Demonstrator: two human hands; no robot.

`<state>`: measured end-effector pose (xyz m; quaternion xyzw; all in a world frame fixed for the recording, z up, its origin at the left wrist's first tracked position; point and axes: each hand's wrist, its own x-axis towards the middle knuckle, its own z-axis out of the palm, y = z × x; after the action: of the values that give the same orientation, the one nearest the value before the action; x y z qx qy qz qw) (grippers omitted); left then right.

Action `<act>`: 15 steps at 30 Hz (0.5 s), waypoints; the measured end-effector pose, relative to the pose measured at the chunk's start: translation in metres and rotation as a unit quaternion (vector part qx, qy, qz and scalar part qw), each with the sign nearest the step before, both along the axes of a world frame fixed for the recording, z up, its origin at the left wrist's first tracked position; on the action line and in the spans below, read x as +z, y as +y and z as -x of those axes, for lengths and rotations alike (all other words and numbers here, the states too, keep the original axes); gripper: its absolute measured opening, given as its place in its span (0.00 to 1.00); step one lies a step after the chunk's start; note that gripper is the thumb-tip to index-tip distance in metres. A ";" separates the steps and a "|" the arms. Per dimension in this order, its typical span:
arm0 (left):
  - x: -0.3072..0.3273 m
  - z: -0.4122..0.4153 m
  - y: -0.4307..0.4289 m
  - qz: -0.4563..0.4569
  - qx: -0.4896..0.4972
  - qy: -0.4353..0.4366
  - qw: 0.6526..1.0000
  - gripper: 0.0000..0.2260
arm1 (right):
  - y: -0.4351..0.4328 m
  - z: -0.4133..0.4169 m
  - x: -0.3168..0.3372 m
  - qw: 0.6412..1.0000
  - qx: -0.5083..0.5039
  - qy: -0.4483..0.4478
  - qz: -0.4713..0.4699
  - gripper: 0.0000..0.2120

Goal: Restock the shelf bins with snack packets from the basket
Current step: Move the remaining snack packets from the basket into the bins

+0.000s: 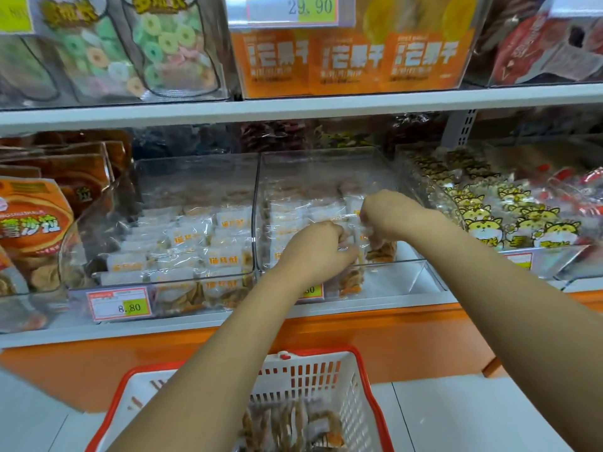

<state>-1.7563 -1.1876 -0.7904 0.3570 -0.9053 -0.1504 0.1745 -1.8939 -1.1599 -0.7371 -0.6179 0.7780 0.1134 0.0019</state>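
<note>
The right clear bin [391, 283] is open at the top, and its front right corner shows bare floor, the widest free pocket on the shelf. Its left side and rear are packed with snack packets [326, 210]. The left hand [318, 246] and right hand [388, 213], both gripping packets, fill the gap above its front edge. The left clear bin [195, 171] is stacked with packets almost to its front wall, leaving little room. The upper shelf board [293, 107] caps the headroom over both bins. Below, the basket [368, 380] is open-topped, but both forearms cross above it, the left one covering much of its mouth.
</note>
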 end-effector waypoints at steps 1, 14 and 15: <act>0.000 0.000 0.000 0.005 -0.001 0.000 1.000 0.13 | 0.000 0.001 -0.002 1.000 -0.001 0.007 -0.002 0.12; -0.005 0.000 -0.002 0.001 -0.002 0.016 1.000 0.12 | 0.011 0.001 -0.011 0.987 -0.050 -0.039 -0.147 0.11; -0.005 0.000 -0.002 -0.003 0.000 0.019 1.000 0.11 | 0.013 0.003 -0.014 0.982 -0.043 -0.054 -0.175 0.10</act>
<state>-1.7564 -1.1892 -0.7952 0.3543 -0.9014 -0.1596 0.1908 -1.8972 -1.1471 -0.7513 -0.5793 0.7707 0.2138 0.1572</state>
